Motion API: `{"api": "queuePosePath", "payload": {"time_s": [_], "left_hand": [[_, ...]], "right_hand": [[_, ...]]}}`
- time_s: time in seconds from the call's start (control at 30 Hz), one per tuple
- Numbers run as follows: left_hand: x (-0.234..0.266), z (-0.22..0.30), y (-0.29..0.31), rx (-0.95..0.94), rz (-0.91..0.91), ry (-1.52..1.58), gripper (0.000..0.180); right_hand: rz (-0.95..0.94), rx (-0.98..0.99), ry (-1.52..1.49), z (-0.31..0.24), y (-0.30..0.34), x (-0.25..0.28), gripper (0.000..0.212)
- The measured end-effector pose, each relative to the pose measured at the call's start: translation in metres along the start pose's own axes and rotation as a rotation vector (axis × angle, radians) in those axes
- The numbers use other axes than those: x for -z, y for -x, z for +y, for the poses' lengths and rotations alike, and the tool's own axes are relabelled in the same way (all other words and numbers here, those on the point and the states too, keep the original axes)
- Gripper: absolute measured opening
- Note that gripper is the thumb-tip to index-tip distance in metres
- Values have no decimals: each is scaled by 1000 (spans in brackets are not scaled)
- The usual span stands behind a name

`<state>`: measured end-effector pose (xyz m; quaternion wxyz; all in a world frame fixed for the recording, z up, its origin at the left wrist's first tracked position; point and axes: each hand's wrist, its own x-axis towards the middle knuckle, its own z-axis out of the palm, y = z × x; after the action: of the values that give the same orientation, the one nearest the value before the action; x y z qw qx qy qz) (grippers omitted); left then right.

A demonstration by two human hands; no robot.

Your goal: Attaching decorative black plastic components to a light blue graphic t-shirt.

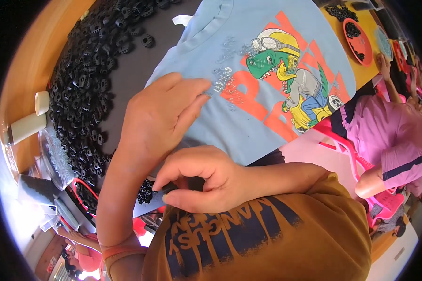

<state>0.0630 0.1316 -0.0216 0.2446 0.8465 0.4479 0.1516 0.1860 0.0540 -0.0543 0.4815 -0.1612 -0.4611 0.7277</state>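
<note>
My left hand (162, 110) reaches over a light blue T-shirt (248, 126) spread flat in front of me. Its thumb and fingertips are pinched together beside a scatter of small silvery metal pieces, like tiny springs (222, 78); anything between the tips is too small to make out. Close to my body, my right hand (208, 175) curls into a C, thumb and forefinger a little apart, with nothing visible between them. Just beyond its fingertips lies a small pile of black plastic pieces (146, 193). A cartoon dinosaur on a scooter is printed on the T-shirt.
A big heap of small black plastic pieces (82, 89) covers the table's left side. Beyond it stand a cream cylinder (28, 128) and a clear plastic container (56, 161). At far right, a red-orange dish (356, 42) holds black pieces, near a person in pink (377, 122) by a pink chair (384, 206).
</note>
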Motion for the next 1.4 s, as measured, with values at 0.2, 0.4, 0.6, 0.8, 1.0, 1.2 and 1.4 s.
{"api": "queuePosePath", "payload": {"time_s": [0.2,0.4,0.6,0.8,1.0,1.2,1.4], "left_hand": [[4,1,7,32,53,-113,18],[11,2,19,106,77,-30,17],[27,17,43,392,205,398,19],[35,27,77,199,348,273,25],[31,36,90,132,407,198,29],[26,34,100,32,418,205,31],[18,38,112,53,494,194,25]], "right_hand": [[-2,62,12,2,-2,2,19],[-14,42,13,1,-2,0,18],[-45,-15,16,3,0,5,13],[78,-187,-163,-12,6,0,15],[120,-161,0,-20,2,0,18],[34,-111,121,-21,2,-10,15],[67,-323,-99,-26,6,-18,14]]}}
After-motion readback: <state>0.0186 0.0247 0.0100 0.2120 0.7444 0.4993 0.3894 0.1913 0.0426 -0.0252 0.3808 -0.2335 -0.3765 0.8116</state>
